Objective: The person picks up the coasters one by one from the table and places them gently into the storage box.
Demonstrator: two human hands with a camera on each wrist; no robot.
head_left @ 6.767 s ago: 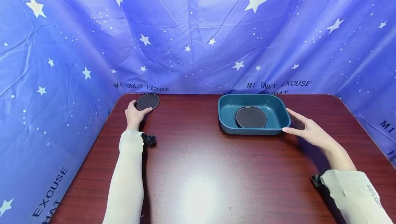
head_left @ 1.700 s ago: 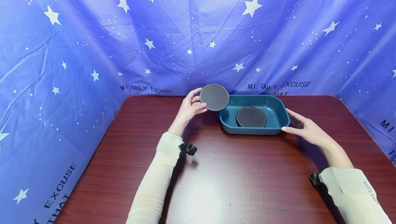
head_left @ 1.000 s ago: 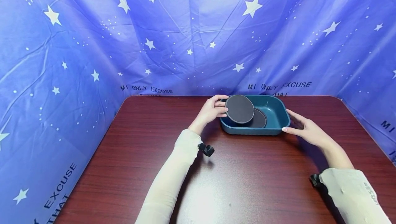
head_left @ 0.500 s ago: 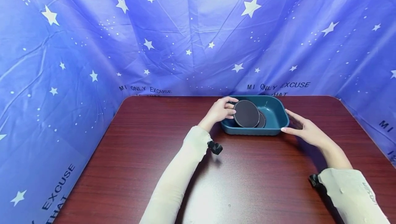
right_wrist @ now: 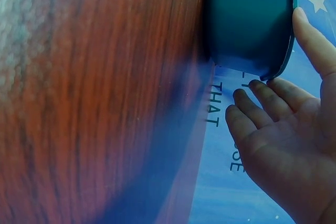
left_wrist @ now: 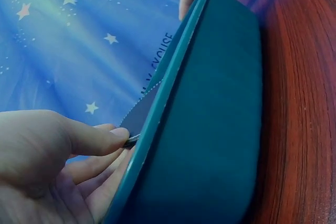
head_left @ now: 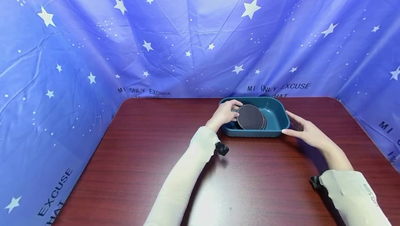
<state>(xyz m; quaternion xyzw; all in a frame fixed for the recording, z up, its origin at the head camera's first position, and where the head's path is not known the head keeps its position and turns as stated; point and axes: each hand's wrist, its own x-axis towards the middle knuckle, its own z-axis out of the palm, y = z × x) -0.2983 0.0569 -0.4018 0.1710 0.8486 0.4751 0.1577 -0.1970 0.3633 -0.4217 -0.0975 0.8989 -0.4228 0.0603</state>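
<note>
In the head view, a teal rectangular basin (head_left: 254,133) stands near the table's far edge. My left hand (head_left: 225,112) reaches over its left end and pinches a round dark coaster (head_left: 250,117) by its left edge, inside the basin. Under that coaster lies a second coaster (head_left: 265,124), with only a sliver at the right showing. The left wrist view shows the thumb on the held coaster (left_wrist: 139,113), its stitched edge behind the basin wall (left_wrist: 210,103). At the basin's right end, my right hand (right_wrist: 294,135) touches the rim with thumb and nearly straight fingers.
The reddish-brown wooden table (head_left: 140,149) extends in front of and left of the basin. A blue star-printed curtain (head_left: 172,38) hangs right behind the far edge and along both sides. A black wrist mount (head_left: 222,148) juts from the left sleeve.
The left hand picked the coaster off the table's far left, carried it right and lowered it into the basin over the other coaster. The right hand stayed at the basin's right end.
</note>
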